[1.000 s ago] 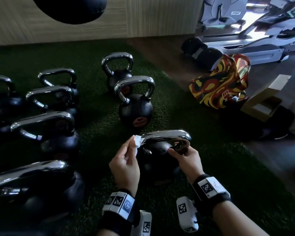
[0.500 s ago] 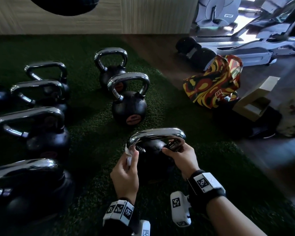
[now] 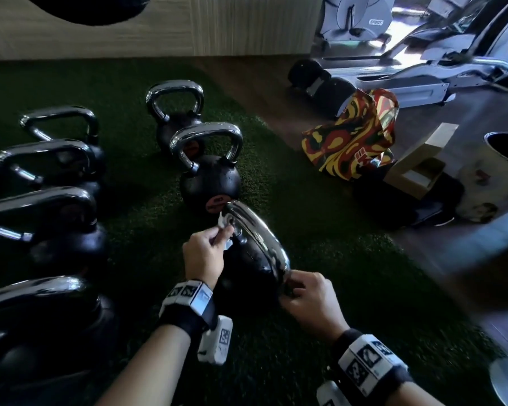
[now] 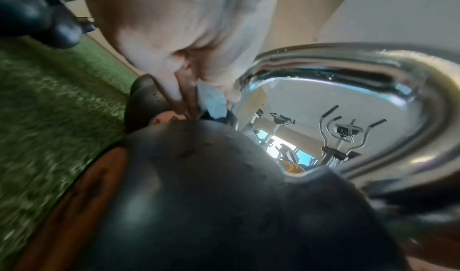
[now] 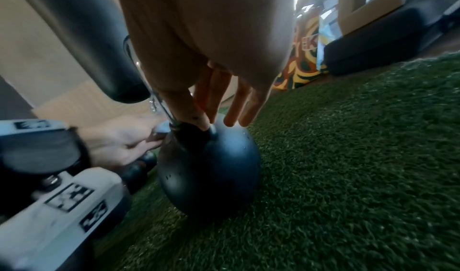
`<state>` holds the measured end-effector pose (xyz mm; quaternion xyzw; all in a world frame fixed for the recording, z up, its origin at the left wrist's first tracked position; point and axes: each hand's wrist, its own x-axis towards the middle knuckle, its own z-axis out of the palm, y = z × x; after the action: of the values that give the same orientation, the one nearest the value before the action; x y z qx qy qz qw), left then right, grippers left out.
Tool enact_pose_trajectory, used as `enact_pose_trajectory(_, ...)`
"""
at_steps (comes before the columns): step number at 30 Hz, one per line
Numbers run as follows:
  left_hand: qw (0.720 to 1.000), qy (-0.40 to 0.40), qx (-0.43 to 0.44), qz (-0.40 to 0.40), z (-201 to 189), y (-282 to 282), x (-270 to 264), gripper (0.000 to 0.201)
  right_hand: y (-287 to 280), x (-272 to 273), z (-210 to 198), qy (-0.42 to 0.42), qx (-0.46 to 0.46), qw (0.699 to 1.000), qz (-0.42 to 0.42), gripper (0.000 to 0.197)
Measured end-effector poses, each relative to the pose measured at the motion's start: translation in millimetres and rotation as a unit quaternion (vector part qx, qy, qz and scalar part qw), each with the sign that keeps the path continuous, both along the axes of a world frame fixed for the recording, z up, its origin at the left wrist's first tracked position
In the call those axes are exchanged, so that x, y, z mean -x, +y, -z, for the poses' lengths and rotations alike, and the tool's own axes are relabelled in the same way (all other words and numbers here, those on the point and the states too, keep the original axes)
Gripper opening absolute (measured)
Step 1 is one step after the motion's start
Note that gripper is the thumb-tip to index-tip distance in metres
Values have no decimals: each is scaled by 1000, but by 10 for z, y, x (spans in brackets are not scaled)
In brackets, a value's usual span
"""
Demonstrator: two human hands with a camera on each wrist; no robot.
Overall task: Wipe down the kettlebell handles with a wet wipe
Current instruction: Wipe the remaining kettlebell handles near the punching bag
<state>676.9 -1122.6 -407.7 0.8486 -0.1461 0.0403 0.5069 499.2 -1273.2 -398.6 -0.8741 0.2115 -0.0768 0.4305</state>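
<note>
A black kettlebell (image 3: 247, 268) stands on the green turf, its chrome handle (image 3: 258, 235) running away from me. My left hand (image 3: 222, 230) pinches a white wet wipe (image 3: 224, 222) against the far leg of that handle. In the left wrist view the wet wipe (image 4: 214, 102) is squeezed between my fingertips (image 4: 174, 90), beside the chrome handle (image 4: 373, 74) and above the kettlebell (image 4: 224, 196). My right hand (image 3: 288, 288) grips the near leg of the handle. In the right wrist view my fingers (image 5: 191, 111) hold the handle where it meets the kettlebell (image 5: 209, 167).
Two more kettlebells (image 3: 210, 177) stand just behind, and several others (image 3: 68, 230) line the left side. A red-and-yellow patterned bag (image 3: 352, 142), a cardboard box (image 3: 417, 168) and a white bin (image 3: 499, 171) sit to the right. Exercise machines (image 3: 408, 54) fill the back right.
The kettlebell has been turned, so its handle now points away from me instead of across. My left hand with the wipe now pinches the far leg; my right hand holds the near one.
</note>
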Motion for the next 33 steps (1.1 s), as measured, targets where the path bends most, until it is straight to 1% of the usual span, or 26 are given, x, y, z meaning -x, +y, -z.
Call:
enact_pose_trajectory(1, 1000, 11, 1, 17, -21, -32, -66, 50, 34, -24, 14, -4, 25, 999, -23, 16)
enact_pose_trajectory(3, 998, 45, -8, 38, -72, -88, -154, 42, 32, -134, -19, 5, 53, 997, -55, 25)
enact_pose_trajectory(4, 996, 69, -8, 55, -71, -87, -196, 41, 0, -205, -42, 18, 52, 997, -56, 30)
enact_pose_trajectory(5, 990, 116, 9, 81, -31, -62, -264, 40, -42, -283, -39, 32, 42, 997, -48, 35)
enact_pose_trajectory(6, 976, 173, 43, 123, -16, -30, -307, 37, -74, -361, -64, 31, 30, 998, -37, 40)
enact_pose_trajectory(7, 959, 219, 77, 162, 9, -1, -329, 32, -96, -449, -28, 21, 22, 999, -16, 40)
enact_pose_trajectory(8, 949, 234, 90, 193, 32, 30, -346, 27, -93, -529, 23, 12, 7, 1000, -1, 32)
enact_pose_trajectory(9, 951, 220, 82, 200, 35, 53, -340, 22, -81, -614, 83, 38, -24, 999, -6, 33)
enact_pose_trajectory(11, 968, 166, 49, 181, 75, 63, -332, 13, -57, -770, 252, 101, -79, 990, -54, 72)
enact_pose_trajectory(12, 974, 151, 31, 165, 104, 44, -331, 13, -47, -830, 306, 128, -102, 984, -68, 80)
enact_pose_trajectory(14, 980, 136, 16, 147, 96, 6, -329, 13, -50, -892, 349, 146, -112, 980, -79, 81)
enact_pose_trajectory(17, 987, 90, 52, 121, -104, -78, -245, 35, -71, -890, 396, 145, -126, 978, -79, 79)
enact_pose_trajectory(18, 990, 63, 63, 105, -197, -110, -211, 37, -77, -886, 407, 144, -132, 978, -79, 79)
enact_pose_trajectory(19, 993, 39, 70, 91, -261, -142, -193, 35, -86, -890, 425, 140, -135, 978, -76, 78)
enact_pose_trajectory(20, 994, 32, 65, 80, -292, -167, -183, 31, -86, -889, 438, 137, -131, 979, -75, 78)
enact_pose_trajectory(22, 993, 74, 46, 78, -263, -194, -208, 25, -91, -893, 472, 130, -131, 980, -70, 78)
enact_pose_trajectory(25, 986, 137, 51, 83, -220, -162, -211, 27, -95, -883, 473, 121, -136, 981, -69, 80)
enact_pose_trajectory(28, 987, 114, 95, 67, -307, -163, -132, 27, -107, -895, 479, 122, -132, 981, -73, 80)
enact_pose_trajectory(30, 980, 123, 145, 59, -345, -180, -94, 35, -111, -891, 470, 129, -127, 981, -75, 79)
enact_pose_trajectory(33, 978, 140, 146, 60, -418, -175, -114, 38, -115, -873, 448, 124, -131, 981, -74, 80)
